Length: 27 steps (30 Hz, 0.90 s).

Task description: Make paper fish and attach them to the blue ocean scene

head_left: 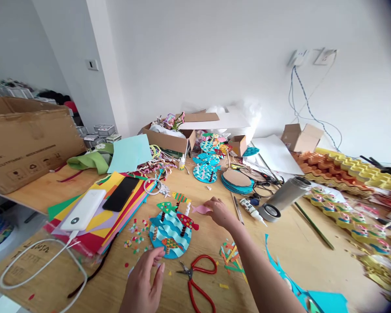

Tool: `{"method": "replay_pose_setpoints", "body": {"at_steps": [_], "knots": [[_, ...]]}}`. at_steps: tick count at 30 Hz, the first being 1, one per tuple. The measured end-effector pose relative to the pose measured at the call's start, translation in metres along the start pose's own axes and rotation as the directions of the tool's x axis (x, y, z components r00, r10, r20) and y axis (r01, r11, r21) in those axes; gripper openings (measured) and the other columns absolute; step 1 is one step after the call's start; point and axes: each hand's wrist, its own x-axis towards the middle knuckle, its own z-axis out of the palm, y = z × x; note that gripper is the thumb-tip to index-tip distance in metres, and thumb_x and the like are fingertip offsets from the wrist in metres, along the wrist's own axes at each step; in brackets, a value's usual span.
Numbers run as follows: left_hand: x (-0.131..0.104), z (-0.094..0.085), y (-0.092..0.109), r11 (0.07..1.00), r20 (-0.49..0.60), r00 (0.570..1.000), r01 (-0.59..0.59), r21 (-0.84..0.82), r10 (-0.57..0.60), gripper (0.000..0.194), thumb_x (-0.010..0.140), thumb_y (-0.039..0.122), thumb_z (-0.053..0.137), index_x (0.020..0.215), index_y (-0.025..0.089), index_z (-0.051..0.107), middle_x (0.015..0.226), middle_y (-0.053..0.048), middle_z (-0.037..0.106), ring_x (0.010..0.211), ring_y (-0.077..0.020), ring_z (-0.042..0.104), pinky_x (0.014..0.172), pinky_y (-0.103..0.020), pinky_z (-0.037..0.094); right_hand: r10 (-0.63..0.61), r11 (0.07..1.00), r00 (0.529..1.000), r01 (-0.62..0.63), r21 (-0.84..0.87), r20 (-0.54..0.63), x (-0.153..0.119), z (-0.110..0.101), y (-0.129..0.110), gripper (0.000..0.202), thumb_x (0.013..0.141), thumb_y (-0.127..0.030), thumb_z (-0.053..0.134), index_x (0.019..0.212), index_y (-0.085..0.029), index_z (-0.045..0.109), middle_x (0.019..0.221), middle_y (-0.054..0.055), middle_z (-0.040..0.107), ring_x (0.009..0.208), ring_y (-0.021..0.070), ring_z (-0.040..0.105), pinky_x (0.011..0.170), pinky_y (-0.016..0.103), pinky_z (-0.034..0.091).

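My right hand point(219, 212) reaches across the table, its fingers closed on one end of a pink paper fish point(200, 209). To the left of it is a round blue craft base point(156, 230) with pale wavy strips. Upright pipe-cleaner stems on the base carry paper fish: a green one point(165, 207), a yellow striped one point(181, 198), a red dotted one point(188, 221) and an orange one point(172, 244). My left hand point(146, 276) is by the front edge of the base, thumb and fingers apart, holding nothing. Red-handled scissors point(195, 274) lie open between my arms.
A glue bottle point(251, 210) and a steel flask point(288, 193) lie to the right. Coloured paper point(117, 230), a phone point(121, 193) and a power bank point(84, 209) are at left. More decorated discs point(205, 171) and cardboard boxes point(169, 140) stand behind. Paper scraps point(233, 256) litter the front.
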Motion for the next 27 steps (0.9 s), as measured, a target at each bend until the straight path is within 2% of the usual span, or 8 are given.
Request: {"method": "replay_pose_setpoints", "body": {"at_steps": [6, 12, 17, 21, 23, 27], "knots": [[0.001, -0.007, 0.007, 0.995, -0.022, 1.000, 0.002, -0.097, -0.005, 0.028, 0.088, 0.021, 0.049, 0.116, 0.020, 0.049, 0.095, -0.006, 0.069, 0.078, -0.0136, 0.068, 0.070, -0.020, 0.057, -0.069, 0.977, 0.998, 0.069, -0.204, 0.005, -0.013, 0.001, -0.004, 0.025, 0.090, -0.019, 0.045, 0.103, -0.016, 0.066, 0.100, 0.013, 0.060, 0.098, 0.0235, 0.054, 0.084, 0.030, 0.037], [0.006, -0.005, 0.020, 0.985, -0.072, 0.997, -0.022, -0.174, 0.009, 0.028, 0.088, 0.018, 0.049, 0.116, 0.021, 0.049, 0.092, -0.004, 0.069, 0.077, -0.0130, 0.067, 0.070, -0.021, 0.057, -0.117, 0.935, 0.993, 0.103, -0.339, -0.022, -0.025, 0.005, -0.006, 0.026, 0.090, -0.015, 0.040, 0.094, -0.014, 0.066, 0.098, 0.014, 0.060, 0.094, 0.0240, 0.054, 0.080, 0.030, 0.039], [0.014, 0.000, 0.029, 0.984, -0.078, 0.995, -0.074, -0.165, 0.062, 0.028, 0.087, 0.016, 0.050, 0.114, 0.021, 0.050, 0.090, -0.004, 0.069, 0.076, -0.0128, 0.067, 0.070, -0.020, 0.056, -0.158, 0.909, 0.987, 0.138, -0.393, -0.019, -0.029, 0.004, -0.006, 0.022, 0.088, -0.010, 0.043, 0.089, -0.013, 0.065, 0.093, 0.012, 0.062, 0.089, 0.0223, 0.056, 0.075, 0.029, 0.040], [0.019, 0.001, 0.036, 0.982, -0.073, 0.993, -0.099, -0.161, 0.088, 0.027, 0.087, 0.015, 0.050, 0.113, 0.022, 0.050, 0.090, -0.005, 0.070, 0.075, -0.0134, 0.067, 0.069, -0.020, 0.056, -0.182, 0.903, 0.983, 0.151, -0.403, -0.039, -0.031, 0.002, -0.005, 0.025, 0.093, -0.026, 0.042, 0.095, -0.014, 0.064, 0.095, 0.012, 0.062, 0.091, 0.0233, 0.057, 0.073, 0.030, 0.042], [0.021, 0.001, 0.039, 0.983, -0.064, 0.994, -0.096, -0.157, 0.087, 0.027, 0.087, 0.014, 0.050, 0.112, 0.023, 0.050, 0.090, -0.004, 0.070, 0.075, -0.0134, 0.067, 0.070, -0.020, 0.056, -0.201, 0.898, 0.979, 0.169, -0.407, -0.037, -0.031, 0.001, -0.004, 0.025, 0.093, -0.028, 0.043, 0.096, -0.014, 0.064, 0.097, 0.012, 0.062, 0.092, 0.0235, 0.057, 0.073, 0.030, 0.043], [0.023, 0.001, 0.043, 0.985, -0.057, 0.994, -0.101, -0.143, 0.094, 0.025, 0.086, 0.016, 0.050, 0.110, 0.023, 0.051, 0.088, -0.003, 0.070, 0.075, -0.0128, 0.067, 0.070, -0.019, 0.055, -0.249, 0.882, 0.968, 0.224, -0.416, -0.007, -0.030, 0.001, -0.003, 0.024, 0.092, -0.018, 0.041, 0.092, -0.013, 0.064, 0.094, 0.013, 0.063, 0.088, 0.0227, 0.058, 0.070, 0.029, 0.043]]}}
